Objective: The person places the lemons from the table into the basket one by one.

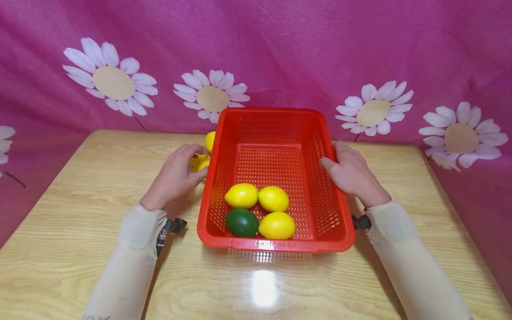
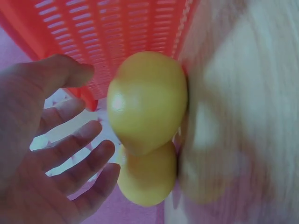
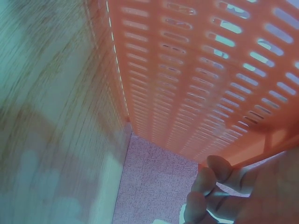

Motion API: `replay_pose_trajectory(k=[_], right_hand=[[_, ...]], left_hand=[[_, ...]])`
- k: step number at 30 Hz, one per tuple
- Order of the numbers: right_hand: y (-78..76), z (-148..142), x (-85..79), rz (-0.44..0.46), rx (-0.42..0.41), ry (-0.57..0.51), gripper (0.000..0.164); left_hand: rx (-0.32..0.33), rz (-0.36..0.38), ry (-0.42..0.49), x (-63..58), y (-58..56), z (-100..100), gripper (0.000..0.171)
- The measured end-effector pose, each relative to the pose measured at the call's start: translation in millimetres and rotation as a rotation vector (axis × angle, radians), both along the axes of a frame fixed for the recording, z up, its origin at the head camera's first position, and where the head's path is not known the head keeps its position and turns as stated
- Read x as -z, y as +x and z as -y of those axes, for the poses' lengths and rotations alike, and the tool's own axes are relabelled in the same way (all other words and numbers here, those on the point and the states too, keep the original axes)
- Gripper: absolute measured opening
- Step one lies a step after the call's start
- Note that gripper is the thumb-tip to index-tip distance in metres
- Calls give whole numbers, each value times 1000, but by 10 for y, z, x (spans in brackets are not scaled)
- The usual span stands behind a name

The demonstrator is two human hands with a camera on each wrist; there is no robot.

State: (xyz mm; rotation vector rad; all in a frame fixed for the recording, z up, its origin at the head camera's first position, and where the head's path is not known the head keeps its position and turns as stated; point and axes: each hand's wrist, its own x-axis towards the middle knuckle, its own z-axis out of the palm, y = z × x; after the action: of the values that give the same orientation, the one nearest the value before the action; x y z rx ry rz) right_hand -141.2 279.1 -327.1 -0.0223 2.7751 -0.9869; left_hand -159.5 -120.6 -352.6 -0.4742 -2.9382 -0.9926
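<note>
A red plastic basket [image 1: 276,245] stands in the middle of the wooden table. Inside, near its front wall, lie three yellow lemons [image 1: 274,199] and a dark green, lemon-shaped fruit [image 1: 242,222]. My right hand [image 1: 354,171] holds the basket's right rim, thumb over the inner side and fingers [image 3: 196,205] outside under the edge. On the left, my left hand [image 1: 176,173] is spread beside two more lemons, its fingers apart and slightly bent. The nearer lemon [image 2: 147,102] rests against the basket's outer wall; the farther lemon [image 2: 147,179] is partly hidden behind it.
The wooden table [image 1: 80,213] reaches back to a pink cloth [image 1: 280,53] printed with white daisies. Small dark wrist cameras [image 1: 176,226] sit below both hands, near the basket's sides.
</note>
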Motion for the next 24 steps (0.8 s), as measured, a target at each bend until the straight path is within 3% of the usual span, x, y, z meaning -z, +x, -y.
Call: replay_pose_trajectory(k=[14,24], right_hand=[[-4,10,24,15,1,-19,51],[-8,-1,10,11,-2,-7,51]], left_hand=[[13,54,-75,115,16,-52,52],[26,50,-89,145,9,-79,59]])
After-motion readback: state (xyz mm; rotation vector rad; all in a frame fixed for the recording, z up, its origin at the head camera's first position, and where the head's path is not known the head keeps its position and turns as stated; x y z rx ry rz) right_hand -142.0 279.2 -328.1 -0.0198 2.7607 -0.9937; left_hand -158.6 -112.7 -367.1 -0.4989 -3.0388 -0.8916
